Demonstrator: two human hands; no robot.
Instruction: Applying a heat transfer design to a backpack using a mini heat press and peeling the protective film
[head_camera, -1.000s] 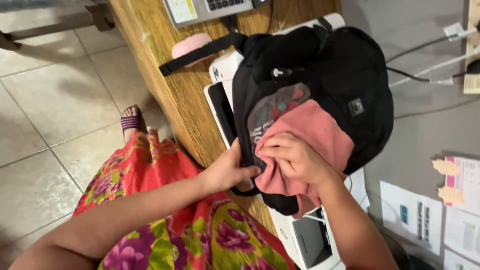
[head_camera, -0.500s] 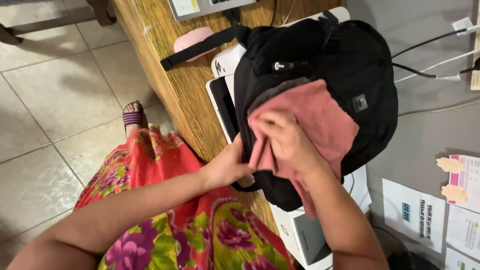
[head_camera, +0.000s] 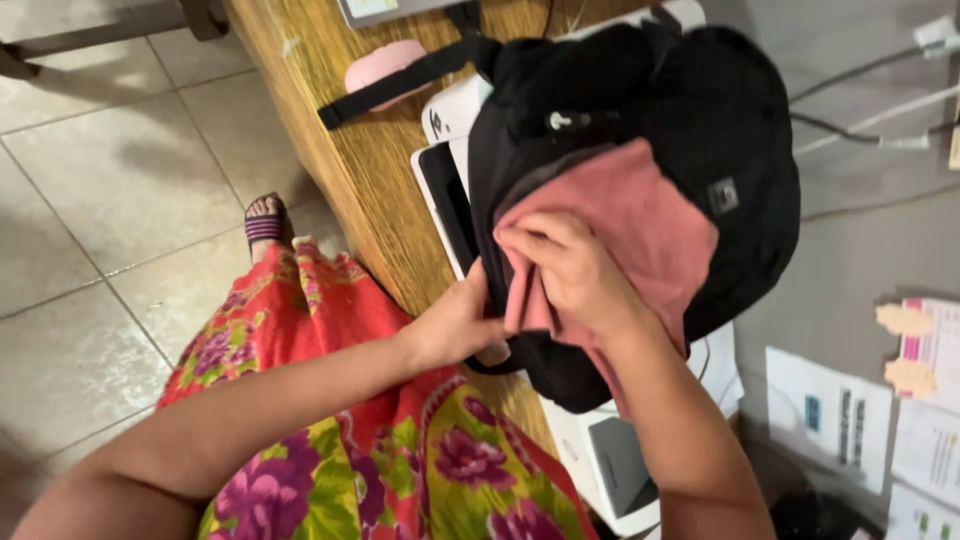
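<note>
A black backpack (head_camera: 690, 120) lies on a white printer on the wooden desk (head_camera: 370, 170). A pink cloth (head_camera: 650, 215) sticks out of its open mouth. My right hand (head_camera: 565, 275) grips the cloth's near edge, fingers closed on the fabric at the opening. My left hand (head_camera: 455, 325) holds the near rim of the backpack, its fingers hidden behind the bag's edge.
A white printer (head_camera: 610, 460) sits under the bag. A pink mouse-like object (head_camera: 385, 62) and a black strap (head_camera: 400, 85) lie on the desk. Cables run along the grey wall (head_camera: 860, 250); papers (head_camera: 930, 400) hang at right. Tiled floor lies to the left.
My right hand has shifted with the pink cloth along the bag's opening, and more cloth shows spread over the bag. The left hand stays on the rim.
</note>
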